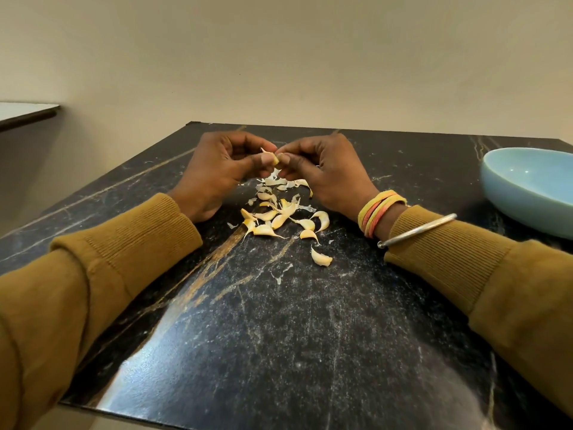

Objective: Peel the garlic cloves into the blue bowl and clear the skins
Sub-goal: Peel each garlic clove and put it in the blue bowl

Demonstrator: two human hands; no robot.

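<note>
Toward the upper left of the frame a pale ledge [28,111] juts from the wall; below it the dark marbled tabletop [279,321] fills the middle and lower frame. Left of centre, the left hand [217,172] has its fingers [263,158] closed on one small garlic clove [274,158], held just above the surface; the right hand [322,172] meets it from the other side, its fingers [288,156] pinched on the same clove, apparently picking at the skin. Beneath and between the wrists lies a scatter of garlic cloves [279,218], yellowish and curved with thin tails, mixed with papery white skins [279,181]; one stray clove [321,258] sits apart, lower and to the right. At the right edge, the blue bowl [527,187] stands well apart from the pile; the part of its inside that shows holds nothing. By that, the task looks early: no peeled clove visibly delivered, many cloves left, and the skins not yet cleared. Which cloves in the pile are peeled, I cannot tell.
</note>
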